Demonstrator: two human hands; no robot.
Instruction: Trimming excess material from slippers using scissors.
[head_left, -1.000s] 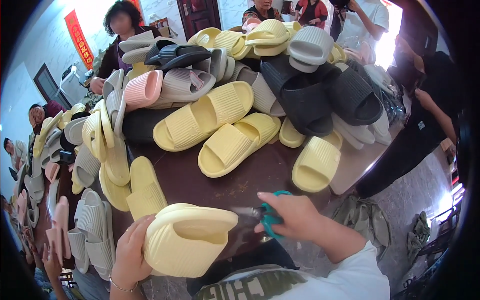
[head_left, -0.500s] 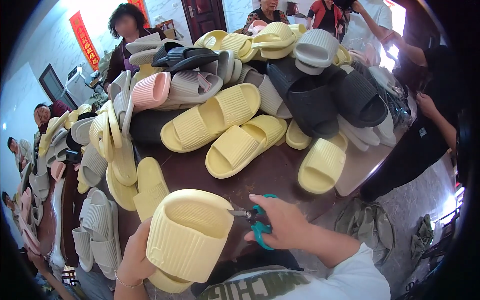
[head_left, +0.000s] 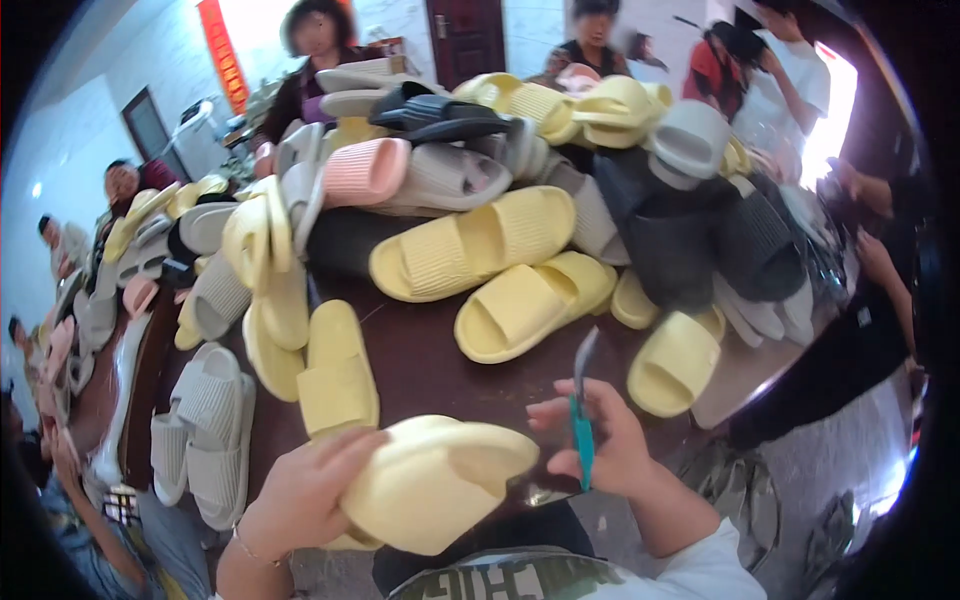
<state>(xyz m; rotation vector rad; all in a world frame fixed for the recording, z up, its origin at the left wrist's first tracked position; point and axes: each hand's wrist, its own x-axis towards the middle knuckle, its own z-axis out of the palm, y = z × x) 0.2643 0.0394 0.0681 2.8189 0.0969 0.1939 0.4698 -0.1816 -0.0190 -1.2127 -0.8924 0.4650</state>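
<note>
In my left hand (head_left: pixel 315 490) I grip a pale yellow slipper (head_left: pixel 435 485), tilted on its side close to my body. Behind it the edge of a second yellow sole shows low down. To the right, my right hand (head_left: pixel 610 435) holds teal-handled scissors (head_left: pixel 583 425) with the blade pointing up, apart from the slipper. Whether the blades are parted cannot be made out. Just beyond my left hand lies another yellow slipper (head_left: pixel 338 370) on the dark table (head_left: pixel 420 375).
A high heap of slippers covers the table: yellow (head_left: pixel 535 305), pink (head_left: pixel 367 170), grey (head_left: pixel 690 138) and black (head_left: pixel 665 230). Grey slippers (head_left: pixel 215 430) rest at the near left. Several people stand or sit around the table, one person's dark trousers (head_left: pixel 810 375) at the right.
My left hand has turned the slipper from opening-up onto its side. The scissors have moved away from its edge, swinging from pointing left to pointing up. The view has shifted slightly left.
</note>
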